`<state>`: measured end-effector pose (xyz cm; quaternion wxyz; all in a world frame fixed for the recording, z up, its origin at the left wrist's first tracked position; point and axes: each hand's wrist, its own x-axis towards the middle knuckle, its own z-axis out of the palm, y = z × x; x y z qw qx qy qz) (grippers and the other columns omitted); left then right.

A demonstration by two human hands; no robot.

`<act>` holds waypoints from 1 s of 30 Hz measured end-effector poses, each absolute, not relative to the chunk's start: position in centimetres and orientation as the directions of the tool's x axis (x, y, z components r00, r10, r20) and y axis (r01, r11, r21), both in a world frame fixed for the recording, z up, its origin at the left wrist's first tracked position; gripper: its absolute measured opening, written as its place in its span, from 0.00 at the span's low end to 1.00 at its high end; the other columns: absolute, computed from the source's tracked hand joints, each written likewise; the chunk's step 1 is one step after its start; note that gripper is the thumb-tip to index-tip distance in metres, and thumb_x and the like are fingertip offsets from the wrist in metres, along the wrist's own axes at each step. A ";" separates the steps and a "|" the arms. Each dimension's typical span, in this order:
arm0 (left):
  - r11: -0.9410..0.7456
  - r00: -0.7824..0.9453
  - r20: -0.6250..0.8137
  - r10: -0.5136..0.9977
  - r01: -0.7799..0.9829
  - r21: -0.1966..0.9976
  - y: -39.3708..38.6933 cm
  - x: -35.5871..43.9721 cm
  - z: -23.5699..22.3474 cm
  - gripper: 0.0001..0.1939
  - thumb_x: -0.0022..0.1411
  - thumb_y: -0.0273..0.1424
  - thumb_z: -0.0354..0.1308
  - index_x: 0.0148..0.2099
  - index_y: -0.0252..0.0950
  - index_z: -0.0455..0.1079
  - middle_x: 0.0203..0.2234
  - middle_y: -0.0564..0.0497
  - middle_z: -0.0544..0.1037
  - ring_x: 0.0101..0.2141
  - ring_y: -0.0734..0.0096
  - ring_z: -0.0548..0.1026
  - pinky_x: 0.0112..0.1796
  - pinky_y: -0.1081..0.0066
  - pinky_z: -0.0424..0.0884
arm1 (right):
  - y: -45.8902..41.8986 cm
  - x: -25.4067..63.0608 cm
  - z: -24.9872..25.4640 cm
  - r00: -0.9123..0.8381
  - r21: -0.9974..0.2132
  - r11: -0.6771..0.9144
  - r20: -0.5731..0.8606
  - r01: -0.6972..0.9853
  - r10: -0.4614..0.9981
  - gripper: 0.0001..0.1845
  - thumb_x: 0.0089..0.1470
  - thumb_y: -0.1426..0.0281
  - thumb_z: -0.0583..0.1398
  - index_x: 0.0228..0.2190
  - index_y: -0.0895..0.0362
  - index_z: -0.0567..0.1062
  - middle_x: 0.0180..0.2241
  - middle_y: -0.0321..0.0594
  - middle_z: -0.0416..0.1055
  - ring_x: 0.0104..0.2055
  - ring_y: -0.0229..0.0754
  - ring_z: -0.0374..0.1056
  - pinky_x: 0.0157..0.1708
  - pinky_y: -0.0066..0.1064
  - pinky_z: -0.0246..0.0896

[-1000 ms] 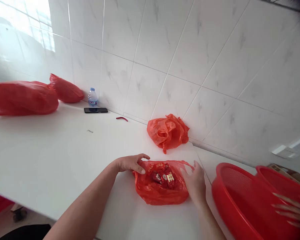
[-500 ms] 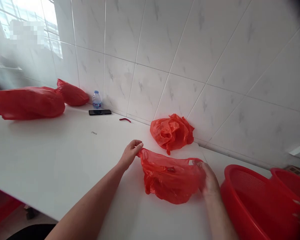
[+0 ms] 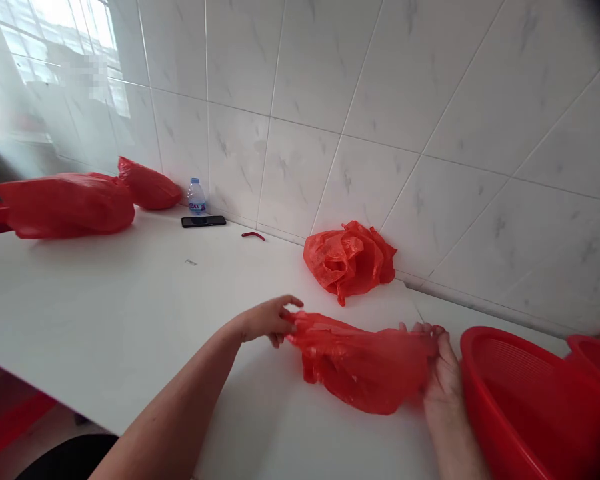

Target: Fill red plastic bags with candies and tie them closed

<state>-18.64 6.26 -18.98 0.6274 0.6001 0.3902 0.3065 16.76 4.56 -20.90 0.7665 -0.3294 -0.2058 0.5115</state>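
A red plastic bag point(image 3: 365, 363) lies on the white counter point(image 3: 130, 313) in front of me, stretched sideways between my hands. My left hand point(image 3: 269, 319) pinches its left handle. My right hand point(image 3: 443, 370) grips its right handle, close to a red basin point(image 3: 530, 407). The bag's mouth is pulled closed, so whatever is inside is hidden.
A crumpled red bag point(image 3: 349, 259) lies by the tiled wall behind. Far left are two full red bags point(image 3: 70, 203), a small water bottle point(image 3: 197, 197), a black phone point(image 3: 203, 221) and a red chilli point(image 3: 253, 235). A second red basin point(image 3: 597, 357) sits at the right edge.
The bag lay open showing red packets; both hands have taken its handles and pulled them apart sideways, closing the mouth. The view has shifted slightly right.
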 end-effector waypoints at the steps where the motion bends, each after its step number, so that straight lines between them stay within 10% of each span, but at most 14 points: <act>1: 0.087 0.423 -0.066 0.904 -0.031 0.996 6.5 -18.7 -19.0 0.25 0.48 0.31 0.62 0.50 0.40 0.65 0.29 0.51 0.75 0.21 0.75 0.72 0.24 0.73 0.71 | 4.6 16.8 -20.8 0.389 -0.700 0.269 -0.013 -0.661 0.921 0.06 0.48 0.61 0.63 0.24 0.48 0.72 0.25 0.23 0.72 0.32 0.34 0.71 0.48 0.39 0.66; 10: -0.053 0.116 0.144 0.983 -0.571 0.819 6.6 -16.1 -18.8 0.17 0.49 0.28 0.65 0.40 0.38 0.64 0.28 0.56 0.73 0.29 0.77 0.73 0.37 0.71 0.71 | 1.8 14.3 -17.1 0.333 -0.589 0.358 0.154 -0.725 0.930 0.06 0.53 0.68 0.62 0.34 0.45 0.73 0.29 0.22 0.71 0.29 0.27 0.69 0.47 0.32 0.68; 17: -0.002 0.283 0.217 0.934 -0.604 0.797 5.3 -15.1 -18.4 0.21 0.49 0.25 0.64 0.46 0.41 0.66 0.40 0.52 0.73 0.33 0.76 0.73 0.39 0.71 0.69 | 0.2 13.9 -17.2 0.022 -0.612 0.111 0.152 -0.783 0.988 0.05 0.57 0.66 0.57 0.34 0.51 0.72 0.13 0.23 0.56 0.12 0.26 0.50 0.10 0.16 0.51; 30: -0.260 -0.051 0.282 0.958 0.259 0.930 5.3 -14.2 -19.0 0.11 0.55 0.31 0.53 0.42 0.42 0.70 0.26 0.55 0.76 0.28 0.70 0.72 0.30 0.71 0.65 | 4.7 15.2 -15.4 0.197 -0.855 0.155 0.064 -0.495 0.978 0.11 0.44 0.65 0.64 0.29 0.58 0.72 0.17 0.25 0.57 0.13 0.24 0.48 0.11 0.17 0.47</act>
